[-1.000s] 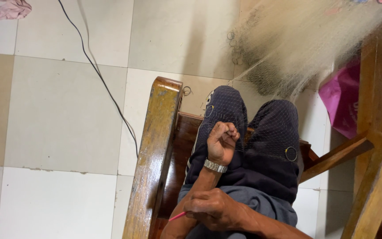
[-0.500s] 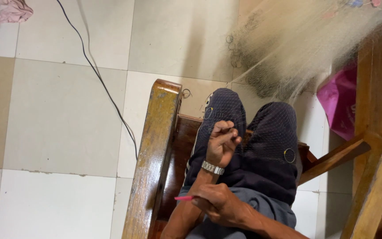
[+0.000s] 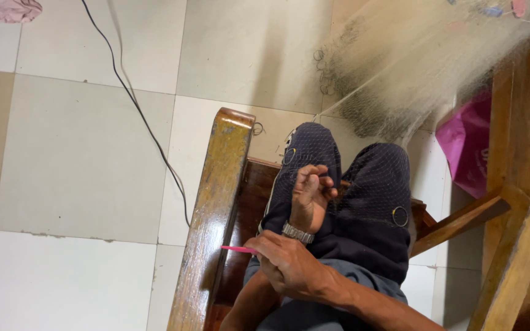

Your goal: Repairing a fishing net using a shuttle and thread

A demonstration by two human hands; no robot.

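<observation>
Right hand [image 3: 289, 266] shifted, gripping pink needle [image 3: 238, 249] (netting).

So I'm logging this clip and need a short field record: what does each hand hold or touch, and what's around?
left hand: raised over the knees, fingers pinched on fine net mesh
right hand: holds a thin pink tool
fishing net: draped from upper right down over the lap
seat: wooden bench
floor: tiles, black cable

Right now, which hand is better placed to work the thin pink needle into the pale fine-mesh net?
Probably the right hand: it holds the thin pink needle, while the left hand pinches the pale fine-mesh net over the knees.
</observation>
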